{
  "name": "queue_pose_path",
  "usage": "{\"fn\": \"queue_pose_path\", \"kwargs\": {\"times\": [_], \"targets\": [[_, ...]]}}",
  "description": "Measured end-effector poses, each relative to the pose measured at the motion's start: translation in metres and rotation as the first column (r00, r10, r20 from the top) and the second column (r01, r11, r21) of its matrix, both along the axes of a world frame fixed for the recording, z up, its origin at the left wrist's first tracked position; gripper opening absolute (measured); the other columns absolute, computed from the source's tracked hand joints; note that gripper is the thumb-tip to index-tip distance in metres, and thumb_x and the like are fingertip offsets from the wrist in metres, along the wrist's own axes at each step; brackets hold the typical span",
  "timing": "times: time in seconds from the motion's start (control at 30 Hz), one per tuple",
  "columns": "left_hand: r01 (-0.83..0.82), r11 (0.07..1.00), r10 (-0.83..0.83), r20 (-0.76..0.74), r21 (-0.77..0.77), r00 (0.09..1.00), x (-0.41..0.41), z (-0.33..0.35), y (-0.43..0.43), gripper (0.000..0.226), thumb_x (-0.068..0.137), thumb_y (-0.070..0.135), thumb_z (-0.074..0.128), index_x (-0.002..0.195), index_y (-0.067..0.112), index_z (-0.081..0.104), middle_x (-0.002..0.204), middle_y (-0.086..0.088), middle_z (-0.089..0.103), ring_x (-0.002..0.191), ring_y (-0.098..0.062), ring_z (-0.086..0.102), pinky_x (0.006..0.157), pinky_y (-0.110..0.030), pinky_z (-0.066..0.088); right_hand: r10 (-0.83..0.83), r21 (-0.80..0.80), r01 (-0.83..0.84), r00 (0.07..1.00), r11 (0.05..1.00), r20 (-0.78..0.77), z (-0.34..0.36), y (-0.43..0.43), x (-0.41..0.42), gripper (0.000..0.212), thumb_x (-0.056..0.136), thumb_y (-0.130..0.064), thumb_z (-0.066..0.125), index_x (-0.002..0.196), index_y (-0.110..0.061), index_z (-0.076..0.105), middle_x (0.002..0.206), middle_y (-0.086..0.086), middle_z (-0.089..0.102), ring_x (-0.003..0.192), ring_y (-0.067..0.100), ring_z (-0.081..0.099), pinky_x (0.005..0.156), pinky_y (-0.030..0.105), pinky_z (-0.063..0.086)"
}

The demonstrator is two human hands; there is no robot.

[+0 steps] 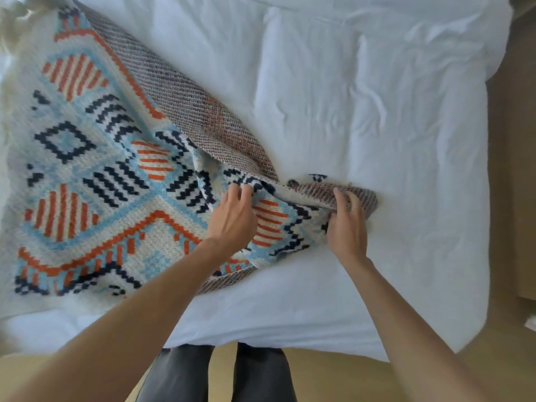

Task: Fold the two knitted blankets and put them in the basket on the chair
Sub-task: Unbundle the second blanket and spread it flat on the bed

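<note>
A knitted blanket (95,158) with orange, light-blue and navy diamond patterns lies spread over the left half of the bed. Its right edge is turned over, showing the grey-brown speckled back. My left hand (232,219) pinches a fold of the blanket near its right corner. My right hand (346,224) grips the bunched, rolled-over corner a little further right. Only one blanket shows; the basket and the chair are out of view.
The bed's white sheet (362,111) is wrinkled and fills the right half of the view. Its near edge runs just above my dark trousers (214,375). Wooden floor (327,378) shows below, and a brown furniture edge (519,169) stands along the right.
</note>
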State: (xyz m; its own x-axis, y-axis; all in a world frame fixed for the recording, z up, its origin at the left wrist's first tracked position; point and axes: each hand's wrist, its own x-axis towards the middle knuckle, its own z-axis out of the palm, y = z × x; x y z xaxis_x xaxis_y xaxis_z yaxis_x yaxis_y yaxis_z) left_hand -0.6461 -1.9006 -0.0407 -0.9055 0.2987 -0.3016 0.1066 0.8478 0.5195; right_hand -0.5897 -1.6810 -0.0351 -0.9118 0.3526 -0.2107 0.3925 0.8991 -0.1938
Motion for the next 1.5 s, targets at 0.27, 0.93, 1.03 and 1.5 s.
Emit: {"fn": "queue_pose_path", "kwargs": {"times": [0.27, 0.93, 1.03, 1.5], "targets": [[-0.056, 0.987, 0.075, 0.127, -0.152, 0.989, -0.052, 0.007, 0.047, 0.084, 0.092, 0.007, 0.041, 0.147, 0.029, -0.019, 0.068, -0.004, 0.051, 0.045, -0.013, 0.037, 0.038, -0.022, 0.032, -0.071, -0.164, 0.086, 0.993, 0.983, 0.092, -0.002, 0.049, -0.035, 0.019, 0.098, -0.011, 0.035, 0.1, -0.004, 0.052, 0.097, 0.012, 0.06, 0.085, 0.03, 0.055, 0.064, 0.033, 0.038], [-0.186, 0.982, 0.185, 0.051, 0.025, 0.981, -0.204, 0.005, 0.214, 0.029, 0.093, 0.005, 0.036, 0.121, 0.011, 0.031, 0.084, -0.01, 0.051, 0.067, -0.023, 0.047, 0.057, -0.042, 0.045, -0.078, -0.05, 0.065, 0.94, 0.997, -0.332, 0.033, 0.253, -0.215, 0.028, 0.099, -0.016, 0.039, 0.105, 0.0, 0.061, 0.112, 0.018, 0.05, 0.107, 0.03, 0.048, 0.078, 0.027, 0.037], [-0.143, 0.987, 0.143, 0.011, 0.067, 0.99, -0.246, 0.009, 0.244, 0.029, 0.091, 0.004, 0.04, 0.118, 0.011, 0.031, 0.086, -0.007, 0.05, 0.068, -0.021, 0.047, 0.055, -0.039, 0.043, -0.155, -0.036, 0.153, 0.906, 0.987, -0.395, 0.039, 0.279, -0.253, 0.027, 0.097, -0.012, 0.039, 0.103, 0.001, 0.061, 0.115, 0.018, 0.049, 0.109, 0.03, 0.046, 0.078, 0.025, 0.034], [-0.02, 0.999, 0.023, 0.13, -0.027, 0.991, -0.237, -0.042, 0.266, 0.041, 0.098, 0.026, 0.037, 0.135, 0.009, 0.035, 0.13, -0.016, 0.046, 0.113, -0.03, 0.049, 0.095, -0.045, 0.045, 0.094, -0.29, -0.123, 0.989, 0.949, -0.113, -0.048, 0.228, -0.231, 0.037, 0.091, -0.01, 0.055, 0.127, -0.008, 0.051, 0.137, 0.009, 0.039, 0.128, 0.023, 0.036, 0.109, 0.033, 0.032]]}}
